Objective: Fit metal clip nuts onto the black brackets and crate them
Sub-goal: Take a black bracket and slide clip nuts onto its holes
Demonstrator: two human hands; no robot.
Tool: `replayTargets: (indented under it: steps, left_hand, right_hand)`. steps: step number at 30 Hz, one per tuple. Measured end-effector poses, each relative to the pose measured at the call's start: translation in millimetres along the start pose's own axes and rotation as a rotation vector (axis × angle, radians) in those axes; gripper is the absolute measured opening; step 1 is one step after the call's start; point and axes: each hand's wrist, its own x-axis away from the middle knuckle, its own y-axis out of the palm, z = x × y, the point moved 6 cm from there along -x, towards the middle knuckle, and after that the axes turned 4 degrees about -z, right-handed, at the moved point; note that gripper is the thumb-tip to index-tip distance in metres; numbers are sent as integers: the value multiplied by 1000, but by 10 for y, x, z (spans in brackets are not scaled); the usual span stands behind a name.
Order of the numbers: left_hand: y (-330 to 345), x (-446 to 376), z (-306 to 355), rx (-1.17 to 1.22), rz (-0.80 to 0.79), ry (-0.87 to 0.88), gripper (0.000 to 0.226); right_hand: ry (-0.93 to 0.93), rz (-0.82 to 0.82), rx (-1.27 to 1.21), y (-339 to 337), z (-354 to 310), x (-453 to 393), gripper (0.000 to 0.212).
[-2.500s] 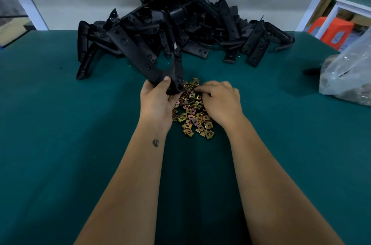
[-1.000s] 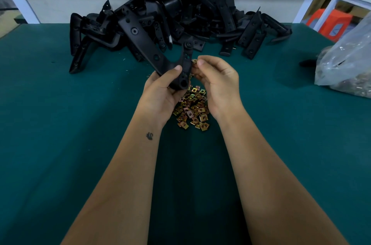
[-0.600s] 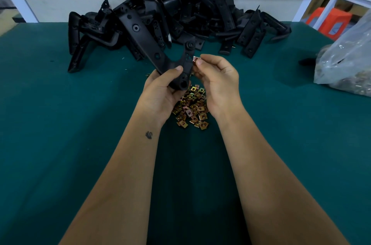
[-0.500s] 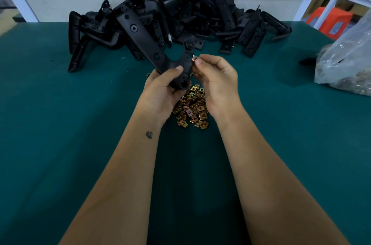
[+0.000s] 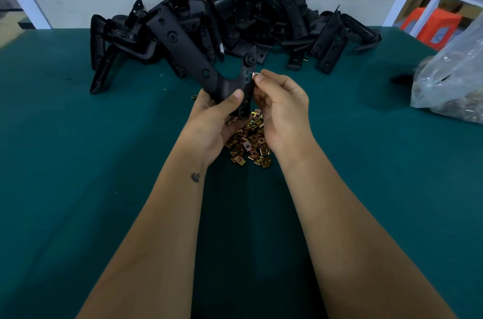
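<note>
My left hand (image 5: 213, 120) grips a black Y-shaped bracket (image 5: 193, 57) by its lower stem, holding it up above the table. My right hand (image 5: 282, 107) pinches a small metal clip nut (image 5: 254, 74) between thumb and forefinger, right against the edge of the bracket's short right arm. Beneath both hands lies a heap of brass-coloured clip nuts (image 5: 249, 145) on the green table (image 5: 78, 161). A large pile of black brackets (image 5: 235, 20) lies at the table's far edge.
A clear plastic bag (image 5: 454, 75) with small parts sits at the right edge of the table. Behind it stand an orange stool (image 5: 433, 27) and a white frame. A pale wall runs behind the bracket pile.
My right hand came up from the nut heap with one clip nut and brought it to the bracket's right arm. My left hand lifted the bracket off the heap.
</note>
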Motion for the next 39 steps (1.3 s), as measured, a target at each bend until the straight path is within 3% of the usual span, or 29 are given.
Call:
replayTargets:
  steps: [11,22,28,31,34,39]
  left_hand:
    - [20,16,2,-56,24,13,44]
    - [107,12,-31,-43,-33,11,39]
    - [92,-13,-41,121,-28,-9,26]
    - [78,-19,-49,101,-17,-5,30]
    - [78,-21,-36,-7,-6,35,34]
    - [90,-23,-18,-124,-8,91,25]
  right_hand:
    - [41,65,-72,31,43,27,17]
    - [56,4,6,50,-35,35,17]
    - [12,-16,24,101,2,44,12]
    - [-35,13,152,81,-4,46,13]
    - [-186,55,474,67,-76,55,13]
    - [-380,83,787,114,-167,130,16]
